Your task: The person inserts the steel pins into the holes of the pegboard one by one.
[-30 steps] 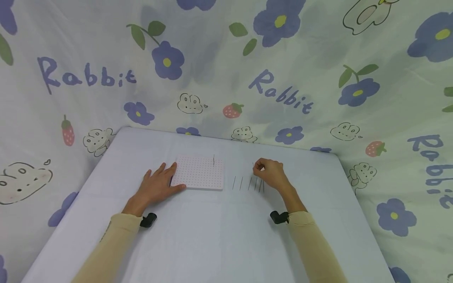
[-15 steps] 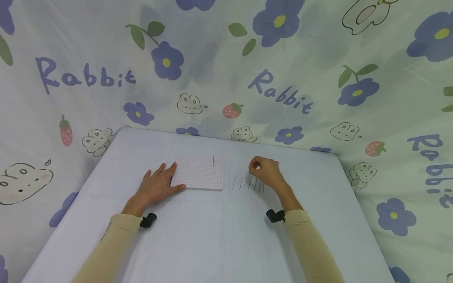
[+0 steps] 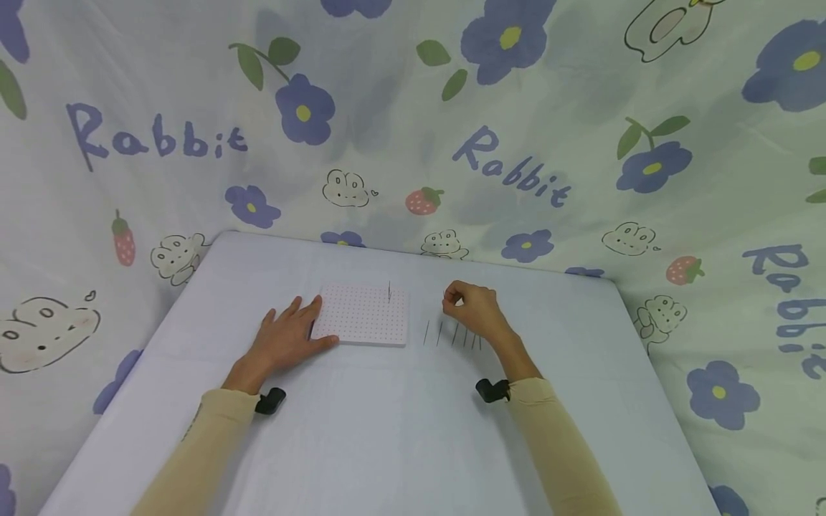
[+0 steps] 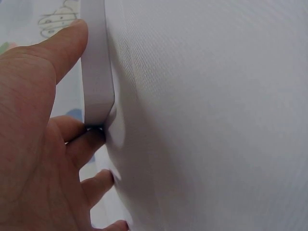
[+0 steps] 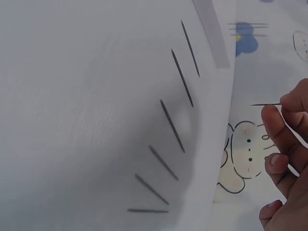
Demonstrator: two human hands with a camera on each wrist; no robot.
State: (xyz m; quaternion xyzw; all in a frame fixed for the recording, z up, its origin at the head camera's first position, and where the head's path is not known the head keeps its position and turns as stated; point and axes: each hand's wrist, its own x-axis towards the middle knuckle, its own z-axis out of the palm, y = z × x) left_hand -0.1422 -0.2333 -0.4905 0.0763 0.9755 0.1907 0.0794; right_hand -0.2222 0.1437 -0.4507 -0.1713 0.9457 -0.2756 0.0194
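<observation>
My left hand (image 3: 287, 340) lies with spread fingers at the left side of a white pegboard (image 3: 361, 315) dotted with small holes. Its thumb (image 4: 72, 43) touches the board's near edge, while other fingers rest beside the corner. To the right of the board, my right hand (image 3: 476, 309) is raised, pinching a thin dark pin (image 5: 264, 104) between thumb and index fingertip. Several similar pins (image 5: 182, 77) lie in a spaced row on the table below that hand. Slender upright pins (image 3: 390, 292) stand in the board's far right part.
A white cloth covers the table (image 3: 387, 430). Behind it hangs a patterned curtain (image 3: 387, 143) with flowers and rabbits. Black wrist cameras (image 3: 493, 390) are strapped at both sleeves.
My right hand has moved left and slightly away from me, toward the board, with the pin pinched. The left hand and the board have stayed put.
</observation>
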